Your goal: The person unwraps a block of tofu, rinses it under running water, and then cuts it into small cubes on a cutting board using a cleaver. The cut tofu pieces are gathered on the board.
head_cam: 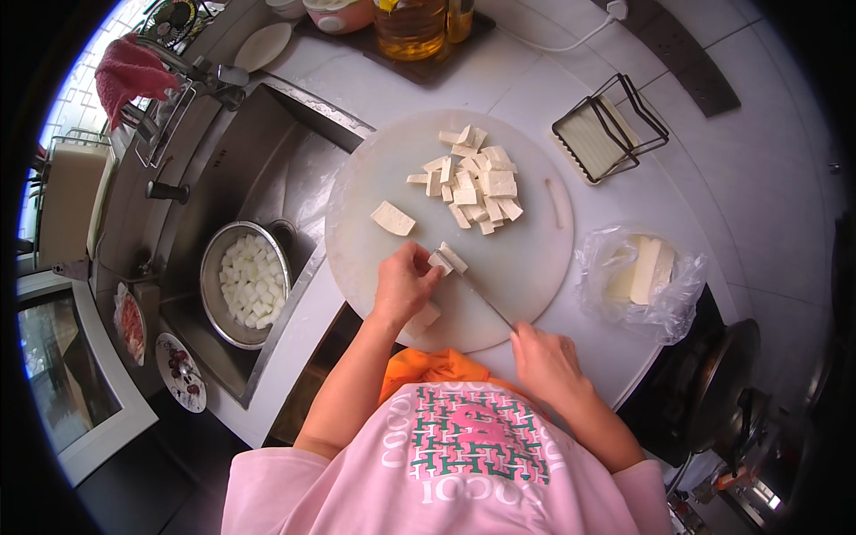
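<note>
My right hand (547,358) grips the handle end of a kitchen knife (483,299). Its thin blade slants up and left across a round white cutting board (374,281), its tip end between pieces of tofu. With its fingertips, my left hand (406,281) steadies a small tofu piece (440,262) against the blade's left side; a thin slice (455,256) lies just right of the blade. Partly behind my left wrist sits another tofu block (422,319). A single thick slab (393,219) rests apart, left of a heap of cut tofu (478,180).
A steel bowl of white cubes (253,284) stands in the sink (301,154) at left. Tofu in a plastic bag (652,271) lies right of the board, near a dark pan (725,381). Beyond are a wire rack (605,134) and an oil jug (410,30).
</note>
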The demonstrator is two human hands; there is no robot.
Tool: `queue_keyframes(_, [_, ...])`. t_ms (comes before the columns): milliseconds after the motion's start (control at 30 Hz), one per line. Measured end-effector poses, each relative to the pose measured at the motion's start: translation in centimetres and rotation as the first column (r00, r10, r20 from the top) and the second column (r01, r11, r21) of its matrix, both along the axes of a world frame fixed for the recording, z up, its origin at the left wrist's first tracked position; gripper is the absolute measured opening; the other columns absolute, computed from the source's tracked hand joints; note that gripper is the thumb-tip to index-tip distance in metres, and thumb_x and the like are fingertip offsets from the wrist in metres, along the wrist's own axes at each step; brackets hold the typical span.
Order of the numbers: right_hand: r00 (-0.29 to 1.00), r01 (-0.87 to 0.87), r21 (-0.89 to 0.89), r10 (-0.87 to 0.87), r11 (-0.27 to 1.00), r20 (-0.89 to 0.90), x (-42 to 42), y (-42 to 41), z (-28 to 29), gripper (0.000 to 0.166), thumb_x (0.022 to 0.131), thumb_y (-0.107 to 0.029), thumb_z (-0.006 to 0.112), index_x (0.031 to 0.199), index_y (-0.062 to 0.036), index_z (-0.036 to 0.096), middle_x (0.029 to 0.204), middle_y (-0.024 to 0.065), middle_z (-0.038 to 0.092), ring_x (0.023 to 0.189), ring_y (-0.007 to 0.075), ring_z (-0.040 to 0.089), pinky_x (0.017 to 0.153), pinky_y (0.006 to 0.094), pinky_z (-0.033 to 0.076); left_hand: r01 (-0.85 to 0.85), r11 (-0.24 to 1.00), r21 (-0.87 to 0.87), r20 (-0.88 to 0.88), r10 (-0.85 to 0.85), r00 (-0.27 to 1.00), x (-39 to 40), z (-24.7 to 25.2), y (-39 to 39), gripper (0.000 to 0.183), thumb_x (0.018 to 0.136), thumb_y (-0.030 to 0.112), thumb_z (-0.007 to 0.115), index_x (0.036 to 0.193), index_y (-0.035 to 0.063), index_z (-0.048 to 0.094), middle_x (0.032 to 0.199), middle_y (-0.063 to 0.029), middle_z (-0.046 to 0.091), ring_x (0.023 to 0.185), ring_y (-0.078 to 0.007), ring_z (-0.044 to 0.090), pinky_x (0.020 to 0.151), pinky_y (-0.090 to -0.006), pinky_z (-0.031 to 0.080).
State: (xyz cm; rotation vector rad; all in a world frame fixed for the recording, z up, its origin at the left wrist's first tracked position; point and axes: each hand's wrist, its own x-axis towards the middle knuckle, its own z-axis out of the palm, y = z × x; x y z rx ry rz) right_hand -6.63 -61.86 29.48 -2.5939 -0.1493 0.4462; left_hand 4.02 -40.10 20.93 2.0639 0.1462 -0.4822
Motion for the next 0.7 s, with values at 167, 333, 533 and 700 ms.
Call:
queue_keyframes(167, [0.998, 0.019, -0.005, -0.019, 1.000, -0.064, 0.6, -0.1, -1.1, 0.014, 0.091, -0.014, 0.056, 0.087, -0.0014, 0.055, 0.071, 0.0189, 0.063, 0.063, 0.0394, 0.062, 0.056, 0.0481, 0.049, 0.004, 1.000, 0.000, 0.032, -0.004, 0.999, 0.0, -0.3, -0.5, 0.029, 0.075, 0.015, 0.076, 0.090, -0.0024, 0.058, 0.077, -0.0125, 0.064, 0.071, -0.0221, 0.062, 0.068, -0.0340, 0.052])
queue_keyframes(333, [0.994, 0.031, -0.003, -0.030, 1.000, 0.102, 2.3, -1.0, -0.3, 0.011, 0.090, -0.013, 0.058, 0.090, -0.0021, 0.057, 0.073, 0.0181, 0.063, 0.063, 0.0389, 0.062, 0.056, 0.0468, 0.050, -0.158, 0.974, -0.165, 0.068, 0.172, 0.983, 1.0, 1.0, -2.2, 0.032, 0.081, 0.009, 0.074, 0.104, -0.0030, 0.055, 0.094, -0.0109, 0.064, 0.081, -0.0187, 0.065, 0.070, -0.0302, 0.053])
queue_keyframes(533, [0.962, 0.054, -0.020, -0.047, 0.998, 0.270, 4.1, -2.0, 1.0, 0.009, 0.086, -0.012, 0.062, 0.089, -0.0048, 0.057, 0.070, 0.0143, 0.063, 0.059, 0.0356, 0.062, 0.053, 0.0433, 0.050, -0.044, 0.989, -0.144, 0.313, 0.088, 0.946, 1.7, 0.6, -2.2, 0.040, 0.085, -0.001, 0.063, 0.122, -0.0038, 0.050, 0.118, -0.0191, 0.056, 0.097, -0.0280, 0.065, 0.078, -0.0336, 0.057])
queue_keyframes(700, [0.916, 0.051, -0.096, -0.008, 0.994, 0.401, 4.6, -3.1, 2.5, 0.016, 0.077, -0.007, 0.066, 0.091, -0.0067, 0.058, 0.069, 0.0107, 0.062, 0.058, 0.0324, 0.062, 0.053, 0.0416, 0.050, -0.004, 1.000, -0.017, 0.602, 0.013, 0.798, 1.9, 0.2, -1.4, 0.042, 0.086, -0.006, 0.058, 0.128, 0.0018, 0.051, 0.126, -0.0187, 0.053, 0.107, -0.0288, 0.061, 0.081, -0.0326, 0.057])
